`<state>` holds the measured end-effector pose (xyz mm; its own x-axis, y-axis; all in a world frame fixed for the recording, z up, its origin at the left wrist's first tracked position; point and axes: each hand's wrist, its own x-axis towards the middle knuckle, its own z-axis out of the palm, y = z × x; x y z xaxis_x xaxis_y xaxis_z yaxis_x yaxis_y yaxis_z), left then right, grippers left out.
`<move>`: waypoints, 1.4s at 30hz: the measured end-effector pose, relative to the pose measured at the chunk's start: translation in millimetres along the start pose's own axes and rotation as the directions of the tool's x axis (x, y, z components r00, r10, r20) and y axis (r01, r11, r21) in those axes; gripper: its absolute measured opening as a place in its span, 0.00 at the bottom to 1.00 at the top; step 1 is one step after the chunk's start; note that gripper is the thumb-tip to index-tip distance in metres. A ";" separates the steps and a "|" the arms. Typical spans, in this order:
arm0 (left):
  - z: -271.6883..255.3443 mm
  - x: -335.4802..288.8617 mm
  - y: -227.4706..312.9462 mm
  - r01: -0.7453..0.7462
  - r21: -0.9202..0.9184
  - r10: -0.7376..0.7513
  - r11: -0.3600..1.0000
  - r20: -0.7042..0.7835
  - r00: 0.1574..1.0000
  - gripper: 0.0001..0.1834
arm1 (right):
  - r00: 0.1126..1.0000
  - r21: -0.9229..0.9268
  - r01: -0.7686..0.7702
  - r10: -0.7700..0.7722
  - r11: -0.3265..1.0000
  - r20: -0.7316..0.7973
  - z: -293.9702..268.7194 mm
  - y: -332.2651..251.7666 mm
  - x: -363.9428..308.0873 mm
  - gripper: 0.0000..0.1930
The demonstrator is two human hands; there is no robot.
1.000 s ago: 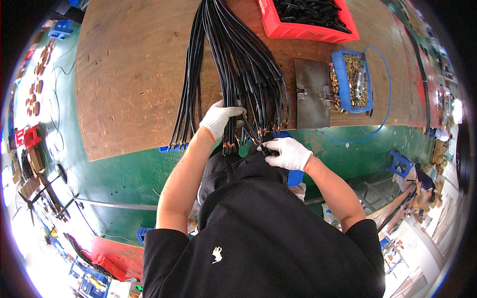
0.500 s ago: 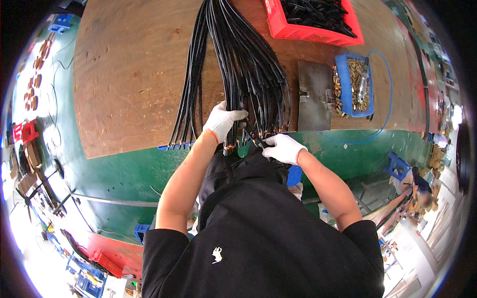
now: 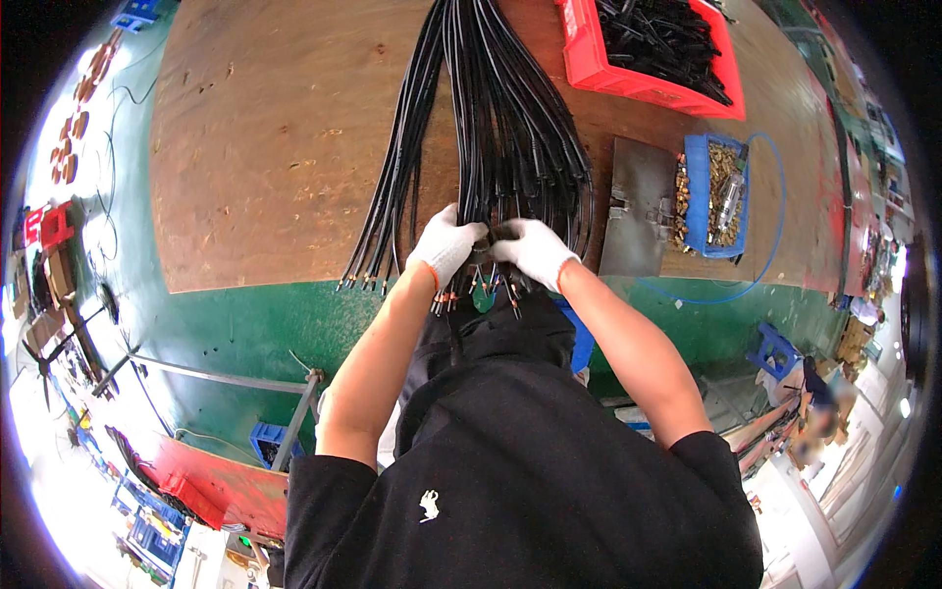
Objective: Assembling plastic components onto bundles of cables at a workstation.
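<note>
Here, lots of long black cables (image 3: 481, 118) lie across the middle of the wooden table (image 3: 294, 147), and many of their ends poke out past the near edge. Some of those ends have shiny, copper-coloured tips. A thinner bunch spreads off to the left, and its tips reach the same edge.

The left hand (image 3: 446, 245), in a white glove, has its fingers bent around some cables, holding them close to the near edge. The right hand (image 3: 535, 253), gloved too, is just beside it. Its fingers are bent in toward the cables, but I cannot tell if they are pinching anything.

To the right, a dark metal plate (image 3: 636, 206) lies by the near edge. Next to it is a blue box (image 3: 696, 196) full of little brass bits (image 3: 724, 160), with a shiny tool (image 3: 730, 201) on top. Farther from that edge sits a red bin (image 3: 648, 86) of black pieces (image 3: 657, 44). The floor (image 3: 245, 324) is green.
</note>
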<state>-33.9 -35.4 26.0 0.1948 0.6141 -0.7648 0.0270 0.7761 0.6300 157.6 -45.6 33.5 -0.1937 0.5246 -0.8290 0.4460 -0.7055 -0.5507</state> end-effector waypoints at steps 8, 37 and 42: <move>-38.1 -23.8 23.9 0.087 -0.104 -0.084 0.991 0.038 0.996 0.09 | 0.917 -0.226 0.119 -0.194 0.967 -0.348 -4.0 -54.7 72.9 0.36; -19.9 9.4 -14.5 0.229 -0.390 -0.145 0.892 0.234 0.961 0.15 | 0.956 0.283 0.258 -0.201 0.924 -0.214 -6.9 4.5 -17.8 0.22; -14.3 16.6 -11.8 0.240 -0.266 -0.187 0.934 0.207 0.960 0.08 | 0.990 -0.040 0.142 -0.142 0.989 -0.003 -23.3 42.8 -55.6 0.28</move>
<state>-45.0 -32.3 3.9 0.3852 0.4144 -0.8245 -0.1893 0.9100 0.3690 207.8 -94.0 58.3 -0.2525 0.6207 -0.7423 0.4490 -0.6043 -0.6582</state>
